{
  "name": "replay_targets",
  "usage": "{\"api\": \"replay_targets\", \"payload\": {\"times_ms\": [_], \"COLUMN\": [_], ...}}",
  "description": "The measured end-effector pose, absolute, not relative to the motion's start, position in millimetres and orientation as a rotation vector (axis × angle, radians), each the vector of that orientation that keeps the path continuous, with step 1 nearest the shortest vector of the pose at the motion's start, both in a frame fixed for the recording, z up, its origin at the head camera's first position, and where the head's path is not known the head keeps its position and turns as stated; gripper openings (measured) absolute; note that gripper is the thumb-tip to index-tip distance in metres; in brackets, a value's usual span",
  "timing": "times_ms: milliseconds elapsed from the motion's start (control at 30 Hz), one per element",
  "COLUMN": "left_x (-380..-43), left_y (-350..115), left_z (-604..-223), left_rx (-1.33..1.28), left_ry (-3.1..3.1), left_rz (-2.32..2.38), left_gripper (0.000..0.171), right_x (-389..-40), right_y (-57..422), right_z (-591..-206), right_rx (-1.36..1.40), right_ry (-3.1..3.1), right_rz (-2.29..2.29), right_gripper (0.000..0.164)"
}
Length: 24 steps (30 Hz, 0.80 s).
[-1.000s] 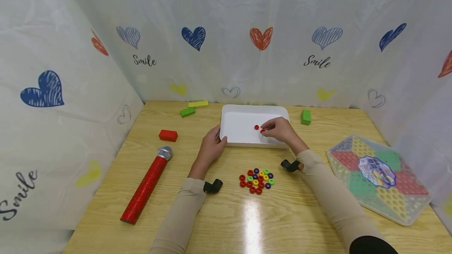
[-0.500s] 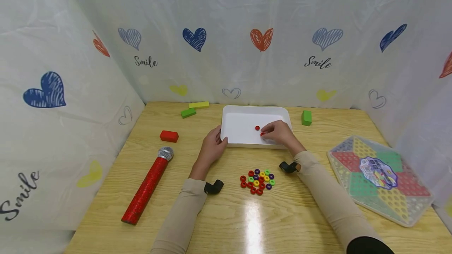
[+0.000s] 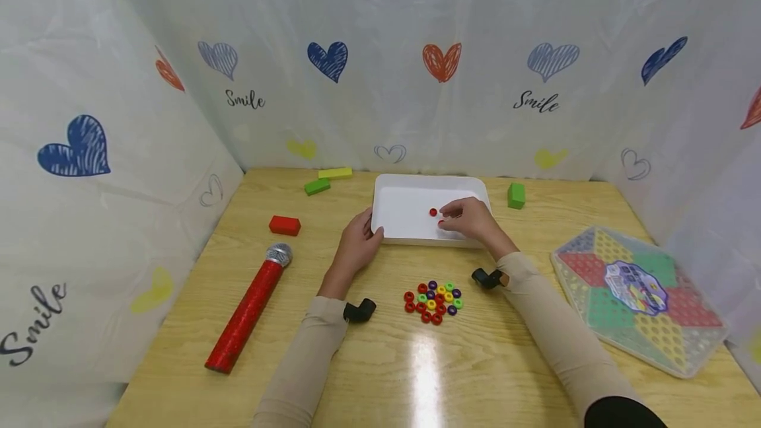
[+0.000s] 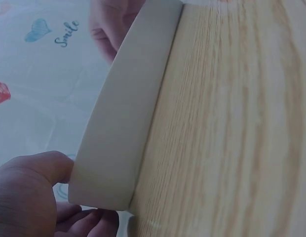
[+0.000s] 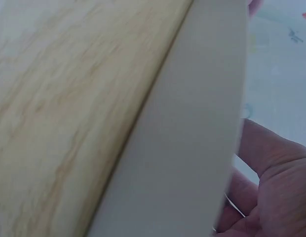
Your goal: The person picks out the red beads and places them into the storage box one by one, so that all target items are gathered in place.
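In the head view, a shallow white tray (image 3: 404, 207) stands at the back of the table. My left hand (image 3: 357, 243) grips its left front corner, thumb at the front rim and fingers round the side; the left wrist view shows this hold on the tray wall (image 4: 118, 123). My right hand (image 3: 472, 220) is over the tray's right half, thumb and index finger apart, right above a small red ring bead (image 3: 441, 222) partly covered by the thumb. Another red bead (image 3: 433, 212) lies just beyond it. The right wrist view shows the curved fingers behind the tray wall (image 5: 177, 123).
Several ring beads (image 3: 432, 304) in red, yellow, green and purple lie in front of the tray. A red toy microphone (image 3: 246, 312) and red block (image 3: 285, 225) are left. A green block (image 3: 516, 195) and hexagonal game board (image 3: 639, 299) are right; green (image 3: 318, 186) and yellow blocks (image 3: 335, 173) lie behind.
The red bead under my right hand shifted slightly toward the tray's front, then stayed put while the fingertips rose and parted from it. My left hand keeps its hold on the tray.
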<state>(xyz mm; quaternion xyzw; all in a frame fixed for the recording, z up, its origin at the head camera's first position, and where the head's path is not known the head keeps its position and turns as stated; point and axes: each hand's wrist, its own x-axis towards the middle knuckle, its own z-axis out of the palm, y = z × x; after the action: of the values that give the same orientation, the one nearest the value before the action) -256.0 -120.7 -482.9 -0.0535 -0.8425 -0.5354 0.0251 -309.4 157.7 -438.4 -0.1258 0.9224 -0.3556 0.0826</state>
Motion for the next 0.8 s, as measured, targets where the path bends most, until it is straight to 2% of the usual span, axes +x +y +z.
{"api": "replay_targets", "payload": {"times_ms": [467,800], "left_x": [-259.2,-259.6], "left_y": [-124.0,-122.4], "left_z": [-485.3,-487.3], "left_rx": [-0.185,-0.211], "left_ry": [-2.612,-2.601], "left_rz": [-1.614,-1.628], "left_gripper": [0.064,0.063], "right_x": [-261.9,-219.8], "right_y": [140.6,133.4], "right_z": [-405.0,-416.8], "right_rx": [-0.726,-0.747], "right_ry": [2.760,2.647], "right_rz": [-1.124,-1.073], "right_gripper": [0.027,0.024]}}
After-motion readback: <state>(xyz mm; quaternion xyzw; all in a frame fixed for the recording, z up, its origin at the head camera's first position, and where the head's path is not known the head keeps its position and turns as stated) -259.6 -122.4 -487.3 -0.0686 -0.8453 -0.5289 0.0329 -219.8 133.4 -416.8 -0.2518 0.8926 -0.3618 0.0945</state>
